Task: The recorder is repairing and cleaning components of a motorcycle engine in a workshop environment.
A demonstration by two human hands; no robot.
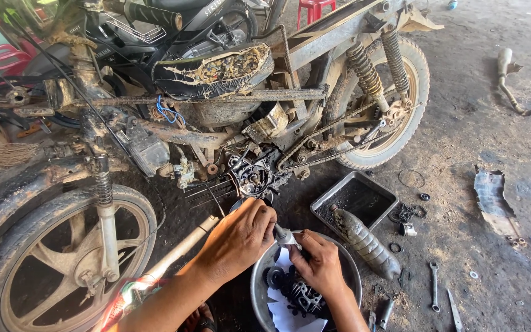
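Note:
My left hand [241,237] is closed around a small grey metal part [283,235] just over the rim of a round metal bowl [257,284]. My right hand [319,263] pinches the other end of that same part above the bowl. In the bowl lie a white sheet of paper [290,313] and dark gears and engine parts [296,292]. Right in front of my hands sits the opened engine [252,175] of a stripped, rusty motorcycle [228,104].
A dirty plastic bottle [367,243] lies across a black rectangular tray [379,192]. Wrenches [434,284], rings and small parts are scattered on the dirt floor at right. The front wheel [62,258] is at left, the rear wheel [388,101] behind, and an exhaust pipe [508,80] far right.

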